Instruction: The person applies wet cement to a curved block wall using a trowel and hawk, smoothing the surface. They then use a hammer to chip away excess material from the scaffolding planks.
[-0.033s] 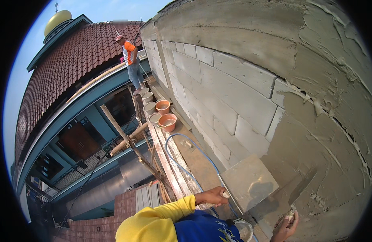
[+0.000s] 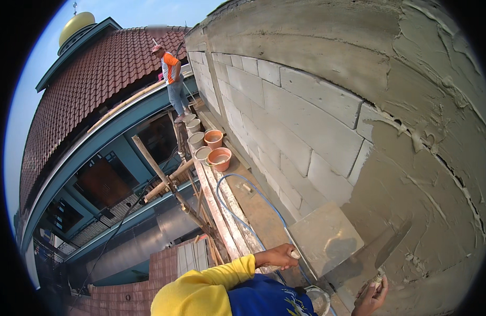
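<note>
My left hand (image 2: 278, 256) is closed round the handle of a flat square plasterer's hawk (image 2: 327, 239), held close to the wall. The hawk's face looks grey and smeared, with a darker patch toward its right side. At lower right, my right hand (image 2: 371, 296) grips the handle of a trowel (image 2: 392, 246). Its long thin blade points up and away, in front of the wet grey mortar (image 2: 411, 189) on the wall; whether it touches cannot be made out. The mortar ends in a ragged edge against bare pale blocks (image 2: 285, 116).
Wooden planks (image 2: 222, 216) run along the wall, with a blue hose (image 2: 240, 221) looped over them. Orange buckets (image 2: 219, 158) and grey buckets (image 2: 196, 139) stand farther along, near a person (image 2: 174, 79). Bamboo poles (image 2: 153, 160) rise at the drop on the left. A bucket (image 2: 319, 301) sits below my hands.
The trowel and my right hand have shifted very slightly left. My left hand and the hawk stay in place.
</note>
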The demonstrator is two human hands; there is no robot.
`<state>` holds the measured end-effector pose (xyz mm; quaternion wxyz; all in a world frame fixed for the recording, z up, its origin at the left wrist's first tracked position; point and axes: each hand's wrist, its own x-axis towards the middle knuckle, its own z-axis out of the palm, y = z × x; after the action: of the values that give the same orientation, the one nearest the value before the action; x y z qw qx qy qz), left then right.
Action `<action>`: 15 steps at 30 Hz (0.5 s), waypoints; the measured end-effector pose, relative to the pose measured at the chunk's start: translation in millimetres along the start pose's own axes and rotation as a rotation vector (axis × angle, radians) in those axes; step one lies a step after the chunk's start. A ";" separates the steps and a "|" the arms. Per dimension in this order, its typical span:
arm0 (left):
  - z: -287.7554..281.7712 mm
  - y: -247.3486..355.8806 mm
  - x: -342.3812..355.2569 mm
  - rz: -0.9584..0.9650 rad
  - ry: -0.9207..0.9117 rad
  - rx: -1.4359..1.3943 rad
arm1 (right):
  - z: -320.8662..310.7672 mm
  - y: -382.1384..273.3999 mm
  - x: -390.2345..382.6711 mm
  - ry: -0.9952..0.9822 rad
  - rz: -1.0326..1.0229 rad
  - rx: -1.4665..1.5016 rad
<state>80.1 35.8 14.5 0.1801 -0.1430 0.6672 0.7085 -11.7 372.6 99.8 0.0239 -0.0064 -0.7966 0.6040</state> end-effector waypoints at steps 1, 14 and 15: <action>-0.3 1.6 -1.4 0.002 0.016 -0.001 | 5.3 9.5 -0.3 0.001 -0.088 0.005; -10.3 11.1 -11.3 -0.083 0.030 -0.015 | 23.2 40.6 9.5 0.292 -0.021 0.246; -12.3 4.7 -9.1 -0.065 0.039 -0.048 | 21.9 35.0 7.8 0.219 0.008 0.238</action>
<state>85.6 22.7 21.9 0.1866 -0.1826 0.6483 0.7152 -21.2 361.3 60.4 0.1090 -0.0725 -0.7121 0.6898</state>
